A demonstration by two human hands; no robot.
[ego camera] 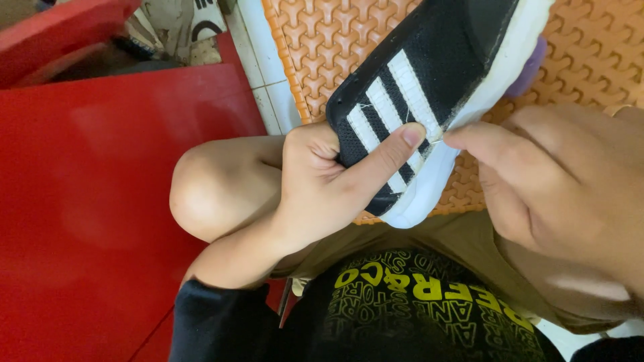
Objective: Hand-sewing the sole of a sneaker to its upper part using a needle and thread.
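Note:
A black sneaker (pixel 443 60) with three white stripes and a white sole lies tilted across the middle of the view, heel end toward me. My left hand (pixel 329 181) grips its heel, thumb pressed on the stripes. My right hand (pixel 557 181) pinches something thin, perhaps a needle or thread, at the seam between the upper and the white sole. What sits between those fingertips is too small to make out.
An orange plastic mat or stool top (pixel 590 53) with a raised pattern lies under the shoe. A red plastic surface (pixel 100 201) fills the left. My bent knee (pixel 208 188) and dark printed shirt (pixel 416 308) are below. White floor tiles (pixel 265 74) show between.

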